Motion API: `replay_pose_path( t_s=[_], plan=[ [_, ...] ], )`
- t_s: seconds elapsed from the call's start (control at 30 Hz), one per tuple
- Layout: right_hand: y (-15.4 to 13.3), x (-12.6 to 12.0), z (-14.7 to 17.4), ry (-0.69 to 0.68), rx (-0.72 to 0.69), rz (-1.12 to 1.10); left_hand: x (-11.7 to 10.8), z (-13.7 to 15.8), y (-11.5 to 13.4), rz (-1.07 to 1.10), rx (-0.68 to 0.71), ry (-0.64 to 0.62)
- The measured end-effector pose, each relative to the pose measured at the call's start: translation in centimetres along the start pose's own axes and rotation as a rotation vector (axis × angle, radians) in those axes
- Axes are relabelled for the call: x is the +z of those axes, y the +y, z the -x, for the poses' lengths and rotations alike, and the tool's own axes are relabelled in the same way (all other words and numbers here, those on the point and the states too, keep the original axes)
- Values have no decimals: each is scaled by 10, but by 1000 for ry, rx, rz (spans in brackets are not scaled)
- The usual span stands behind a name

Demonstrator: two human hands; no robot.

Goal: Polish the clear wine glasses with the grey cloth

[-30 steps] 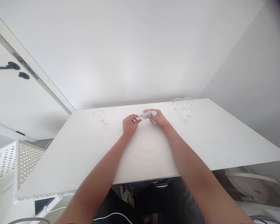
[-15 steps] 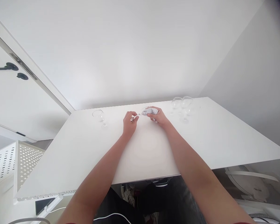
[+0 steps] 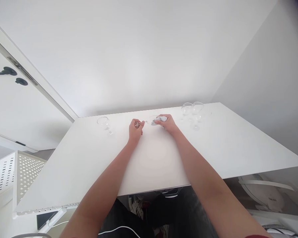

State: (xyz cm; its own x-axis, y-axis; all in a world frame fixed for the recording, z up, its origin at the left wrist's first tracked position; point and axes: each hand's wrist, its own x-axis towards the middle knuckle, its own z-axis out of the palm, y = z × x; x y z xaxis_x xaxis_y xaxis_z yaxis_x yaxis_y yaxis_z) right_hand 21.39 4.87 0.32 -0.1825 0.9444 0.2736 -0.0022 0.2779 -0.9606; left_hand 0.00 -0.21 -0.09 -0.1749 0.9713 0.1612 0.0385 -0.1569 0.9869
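A clear stemmed glass lies sideways between my hands above the white table. My left hand is closed around its stem and foot end. At the bowl end, my right hand grips a crumpled pale cloth, part of which shows inside the bowl. The clear glass is faint against the white, so its outline is hard to follow. Another stemmed glass stands by itself left of my left hand.
Right of my hands, two or more stemmed glasses stand close together near the table's back edge. A wall runs behind the table. At the lower left is a white perforated panel; a door handle shows at the far left.
My left hand has turned slightly and its fingers have curled further around the stem end. The cloth has shifted a little at the bowl. The whole view has moved slightly.
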Motion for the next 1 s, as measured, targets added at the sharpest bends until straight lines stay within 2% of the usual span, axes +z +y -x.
replay_pose_path(
  t_s=[0.07,0.23,0.47,0.67,0.9,1.0],
  plan=[
    [-2,0,0,-11,19,-30,1,1,0,21,-3,-12],
    [-9,4,4,-250,27,-51,0,0,1,113,-86,24],
    [-5,2,4,-70,46,-55,1,1,3,-36,-88,-41],
    [-12,5,5,-133,76,-169,2,5,9,-91,140,-9],
    [-15,2,6,-180,57,-143,2,6,8,-12,1,-82],
    [-12,3,6,-198,59,-113,2,4,7,24,-25,-46]
  ],
)
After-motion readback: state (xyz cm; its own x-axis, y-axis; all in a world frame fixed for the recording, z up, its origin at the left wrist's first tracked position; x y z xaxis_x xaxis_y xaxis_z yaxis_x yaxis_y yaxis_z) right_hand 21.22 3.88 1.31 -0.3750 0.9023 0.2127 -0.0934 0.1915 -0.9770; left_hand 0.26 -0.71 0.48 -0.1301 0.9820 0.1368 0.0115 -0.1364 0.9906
